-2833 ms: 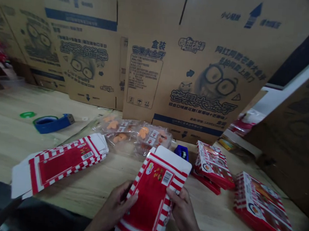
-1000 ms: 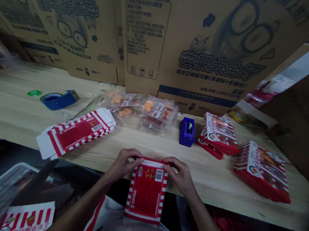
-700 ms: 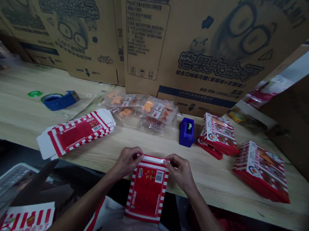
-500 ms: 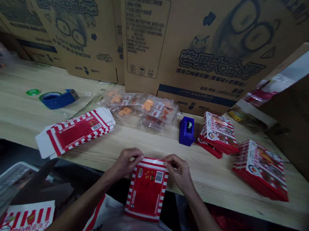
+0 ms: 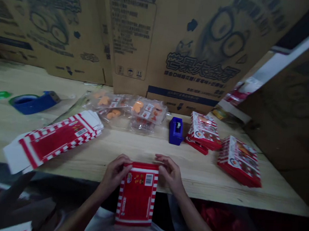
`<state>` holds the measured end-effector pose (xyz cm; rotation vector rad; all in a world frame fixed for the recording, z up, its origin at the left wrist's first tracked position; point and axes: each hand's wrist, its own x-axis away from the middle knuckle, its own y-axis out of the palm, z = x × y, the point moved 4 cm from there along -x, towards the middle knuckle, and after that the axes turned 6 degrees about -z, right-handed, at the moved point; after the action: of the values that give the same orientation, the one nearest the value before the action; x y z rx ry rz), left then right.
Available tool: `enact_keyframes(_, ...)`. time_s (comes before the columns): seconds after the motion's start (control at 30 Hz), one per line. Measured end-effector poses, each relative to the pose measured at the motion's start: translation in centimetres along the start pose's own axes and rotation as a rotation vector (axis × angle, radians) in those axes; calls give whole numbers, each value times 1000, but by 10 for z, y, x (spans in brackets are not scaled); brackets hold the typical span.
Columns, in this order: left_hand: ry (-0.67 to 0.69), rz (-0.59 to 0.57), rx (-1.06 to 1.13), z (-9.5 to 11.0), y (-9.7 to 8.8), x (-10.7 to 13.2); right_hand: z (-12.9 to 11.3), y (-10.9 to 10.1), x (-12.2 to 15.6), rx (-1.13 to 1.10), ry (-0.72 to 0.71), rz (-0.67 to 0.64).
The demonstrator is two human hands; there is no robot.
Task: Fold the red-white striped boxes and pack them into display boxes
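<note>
In front of my body stands a red box (image 5: 137, 194) with striped white edges, its printed back with a barcode facing me. My left hand (image 5: 116, 170) is closed on its upper left corner, thumb in front. At the upper right corner is my right hand (image 5: 171, 172), its thumb against the box's edge and its fingers apart above the top. Beyond the hands lie clear bags of orange sweets (image 5: 146, 111) and a small blue tape dispenser (image 5: 176, 131). Flattened striped cartons (image 5: 56, 139) are piled to the left.
Filled red boxes are stacked on the right, in a nearer stack (image 5: 240, 162) and a farther stack (image 5: 203, 130). A larger blue tape dispenser (image 5: 35, 103) and a green ring (image 5: 0, 94) lie far left. Big cardboard cartons (image 5: 131, 68) line the back of the wooden table (image 5: 192, 173).
The view has shifted, so the table's things appear farther left. The box's top edge has folded over into a red rim. My right fingers have lifted from the corner and spread.
</note>
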<state>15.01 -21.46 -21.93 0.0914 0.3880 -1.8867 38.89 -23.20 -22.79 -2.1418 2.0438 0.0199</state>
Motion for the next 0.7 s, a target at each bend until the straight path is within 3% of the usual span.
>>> enact_keyframes(0.1, -201, -15, 221, -12, 5, 6, 9, -50, -24, 113, 2, 433)
enact_keyframes(0.17, -256, -3, 266, -17, 8, 9, 16, -80, -42, 197, 32, 641)
enact_keyframes(0.27, -271, 22, 228, -17, 9, 10, 29, -102, -71, 265, 89, 669)
enact_keyframes(0.43, -190, 21, 113, -10, 9, 7, 48, -108, -100, 249, 116, 677)
enact_keyframes(0.7, -162, -2, 106, -15, 12, 3, 52, -101, -102, 184, 26, 776)
